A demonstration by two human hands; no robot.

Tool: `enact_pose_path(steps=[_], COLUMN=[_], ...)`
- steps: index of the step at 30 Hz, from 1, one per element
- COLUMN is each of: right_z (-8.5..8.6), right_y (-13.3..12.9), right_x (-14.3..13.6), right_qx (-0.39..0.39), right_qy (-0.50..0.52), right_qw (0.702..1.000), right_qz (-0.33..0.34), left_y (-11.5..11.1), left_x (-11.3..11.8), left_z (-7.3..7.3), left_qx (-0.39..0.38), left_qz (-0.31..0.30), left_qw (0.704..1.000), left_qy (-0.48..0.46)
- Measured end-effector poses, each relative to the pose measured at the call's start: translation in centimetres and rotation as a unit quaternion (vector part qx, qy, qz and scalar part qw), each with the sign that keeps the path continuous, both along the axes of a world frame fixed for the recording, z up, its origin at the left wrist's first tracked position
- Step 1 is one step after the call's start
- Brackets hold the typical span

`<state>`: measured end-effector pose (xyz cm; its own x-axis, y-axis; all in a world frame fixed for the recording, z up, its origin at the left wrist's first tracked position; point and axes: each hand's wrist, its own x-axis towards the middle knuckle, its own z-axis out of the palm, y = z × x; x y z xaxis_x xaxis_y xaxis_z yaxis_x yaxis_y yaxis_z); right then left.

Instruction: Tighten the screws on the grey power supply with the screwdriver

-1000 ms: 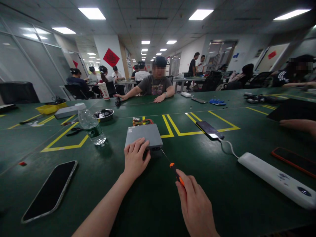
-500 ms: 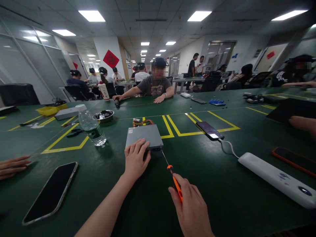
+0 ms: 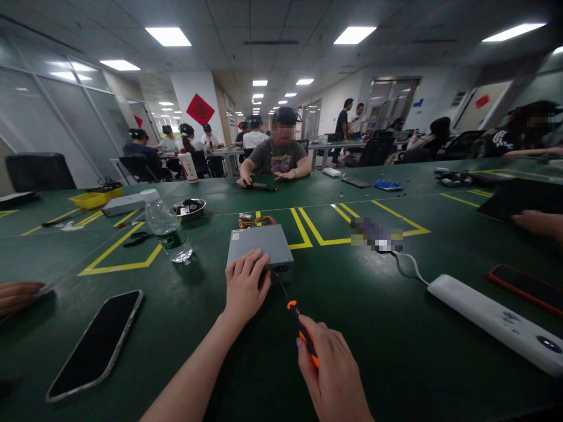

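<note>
A grey metal power supply unit [image 3: 269, 239] lies on the green table in front of me. Its bundle of coloured cables [image 3: 259, 221] comes out at the far side. My left hand [image 3: 247, 284] grips the unit's near left part, fingers over the top and thumb by the front face. In my right hand [image 3: 335, 366] is an orange and black screwdriver [image 3: 307, 338], closed in the fingers. Its thin shaft points at the lower front edge of the unit, near the socket; whether the tip touches is too small to tell.
Left of the unit stand a water bottle [image 3: 169, 231] and a metal bowl [image 3: 189, 209]. A phone [image 3: 97, 343] lies at near left. At right are a white power bank-like device [image 3: 492, 319] and an orange-edged phone [image 3: 525, 287]. A person [image 3: 281, 152] sits opposite.
The screwdriver and my right hand have shifted left, the tip moving from the front's right side towards its middle. My left hand stays on the unit. The person opposite brought a dark object inward.
</note>
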<state>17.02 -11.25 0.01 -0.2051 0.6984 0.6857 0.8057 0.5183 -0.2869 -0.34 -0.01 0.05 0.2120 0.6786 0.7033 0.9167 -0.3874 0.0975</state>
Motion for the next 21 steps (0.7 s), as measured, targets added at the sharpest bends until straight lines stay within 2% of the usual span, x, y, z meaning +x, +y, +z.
enact_pose_path(steps=[14, 18, 21], right_z=[-0.3, -1.1, -1.8], right_y=[0.6, 0.3, -0.1], right_x=[-0.7, -1.6, -2.5], right_qx=[0.003, 0.011, 0.02], right_qy=[-0.001, -0.02, 0.024], right_qw=[1.0, 0.999, 0.999], right_qz=[-0.009, -0.034, -0.036], left_y=[0.0, 0.0, 0.0], left_x=[0.0, 0.0, 0.0], left_z=[0.0, 0.0, 0.0], left_qx=[0.005, 0.003, -0.003], left_qz=[-0.004, -0.002, -0.001], left_qw=[1.0, 1.0, 1.0], left_qy=[-0.006, -0.007, -0.004])
